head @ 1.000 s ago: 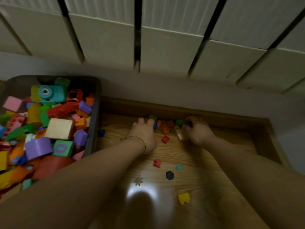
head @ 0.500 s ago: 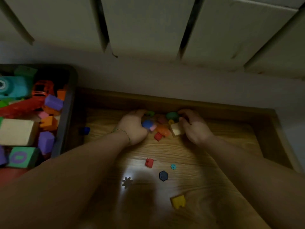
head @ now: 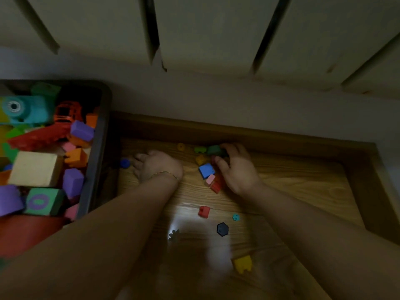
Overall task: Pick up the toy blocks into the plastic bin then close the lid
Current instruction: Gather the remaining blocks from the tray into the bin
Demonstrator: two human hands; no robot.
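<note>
The left hand (head: 160, 167) has left the pile and slid toward the dark plastic bin (head: 101, 148), its fingers loosely spread beside a small blue round piece (head: 125, 163). Fingers of the right hand (head: 237, 172) curl round a dark green block (head: 214, 150). Just left of them a blue cube (head: 205, 170) lies uncovered, so the gathering looks split between two spots.

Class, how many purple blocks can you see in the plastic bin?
3: upper purple block by the bin's right wall, middle purple block beside the cream block, left purple block at the picture's edge. More may be buried.
</note>
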